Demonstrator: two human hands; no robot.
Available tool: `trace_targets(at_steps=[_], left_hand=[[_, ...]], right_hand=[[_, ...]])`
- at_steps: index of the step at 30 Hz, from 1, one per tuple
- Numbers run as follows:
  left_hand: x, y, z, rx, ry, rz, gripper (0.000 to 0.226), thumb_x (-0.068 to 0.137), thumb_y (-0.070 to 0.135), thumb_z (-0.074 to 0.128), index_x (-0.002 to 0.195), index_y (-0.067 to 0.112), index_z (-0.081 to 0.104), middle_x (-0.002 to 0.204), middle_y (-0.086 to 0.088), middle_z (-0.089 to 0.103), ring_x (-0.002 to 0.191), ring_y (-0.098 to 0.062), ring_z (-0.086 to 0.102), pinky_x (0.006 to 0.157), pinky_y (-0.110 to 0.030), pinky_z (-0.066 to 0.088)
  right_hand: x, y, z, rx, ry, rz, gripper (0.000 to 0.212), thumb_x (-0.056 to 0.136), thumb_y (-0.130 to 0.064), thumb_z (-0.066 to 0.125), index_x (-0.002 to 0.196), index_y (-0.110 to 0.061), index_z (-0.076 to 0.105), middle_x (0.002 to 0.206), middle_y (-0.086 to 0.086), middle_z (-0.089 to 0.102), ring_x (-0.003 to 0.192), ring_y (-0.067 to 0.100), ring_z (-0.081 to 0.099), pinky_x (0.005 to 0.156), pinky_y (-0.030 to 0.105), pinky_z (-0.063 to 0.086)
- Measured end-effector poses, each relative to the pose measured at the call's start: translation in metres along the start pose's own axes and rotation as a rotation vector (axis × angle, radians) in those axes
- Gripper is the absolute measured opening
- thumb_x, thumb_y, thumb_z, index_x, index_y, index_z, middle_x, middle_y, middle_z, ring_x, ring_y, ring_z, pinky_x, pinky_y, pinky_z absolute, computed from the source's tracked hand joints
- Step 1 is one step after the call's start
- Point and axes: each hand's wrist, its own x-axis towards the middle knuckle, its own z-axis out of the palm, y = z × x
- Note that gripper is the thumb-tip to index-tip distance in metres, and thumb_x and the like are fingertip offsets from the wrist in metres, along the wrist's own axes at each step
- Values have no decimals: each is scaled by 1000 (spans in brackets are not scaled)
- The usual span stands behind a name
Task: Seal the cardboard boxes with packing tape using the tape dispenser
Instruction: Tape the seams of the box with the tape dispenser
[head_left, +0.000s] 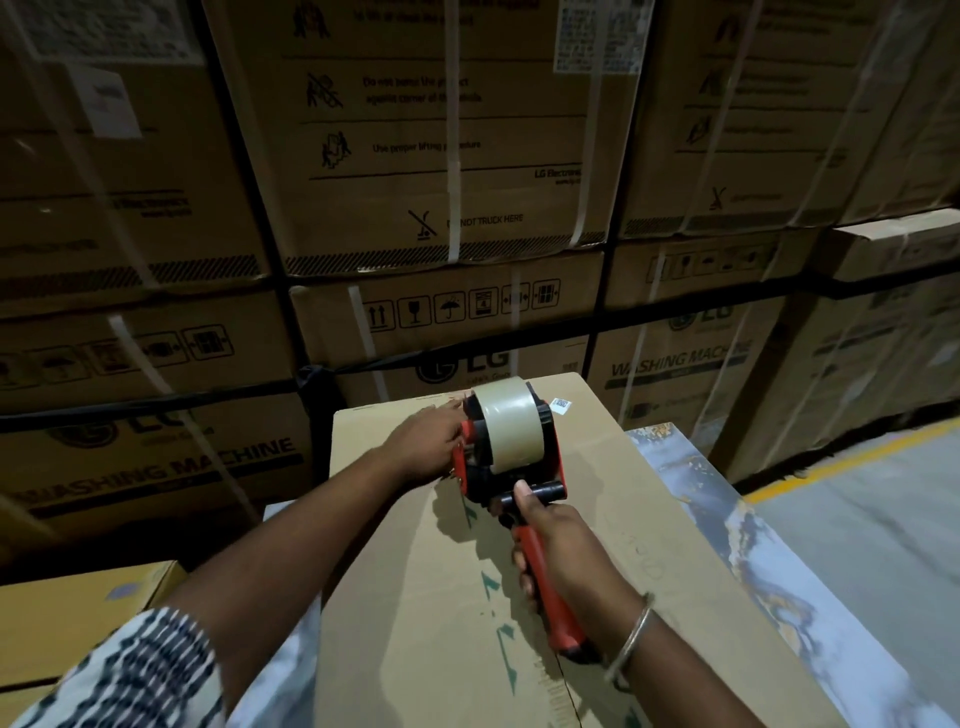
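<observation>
A long brown cardboard box (649, 519) lies on a marbled table in front of me, its centre seam running toward me. A red and black tape dispenser (511, 447) with a clear tape roll stands over the seam near the box's far end. My right hand (561, 551) grips the dispenser's red handle, thumb up near the black roller. My left hand (426, 444) rests on the box just left of the dispenser's front, fingers reaching to its red front part; whether it pinches the tape end is hidden.
Stacked washing machine cartons (441, 156) with white straps form a wall right behind the box. The marbled table (753, 530) shows along the box's right side. A yellow floor line (852, 457) runs at right. A smaller carton (78, 613) sits at lower left.
</observation>
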Motion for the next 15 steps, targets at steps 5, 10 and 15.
trace_targets(at_steps=[5,10,15], left_hand=[[2,-4,-7,227,-168,-39,45,98,34,38,139,22,52,157,-5,38,141,-31,36,117,-40,23],[19,-16,-5,280,-140,-54,39,104,29,40,141,21,49,154,-8,40,139,-30,37,113,-40,25],[44,-33,-6,337,-173,-83,47,103,32,44,149,25,39,158,-3,35,144,-26,32,116,-42,26]], right_hand=[[4,-3,-1,-3,-11,27,52,102,-55,48,98,-4,56,62,7,53,45,19,47,44,25,39],[25,-15,-5,-34,-24,28,52,101,-56,48,95,-5,56,62,6,53,45,18,47,45,26,39],[47,-29,-7,-71,-41,22,53,100,-58,48,94,-6,55,61,4,54,44,18,47,44,26,40]])
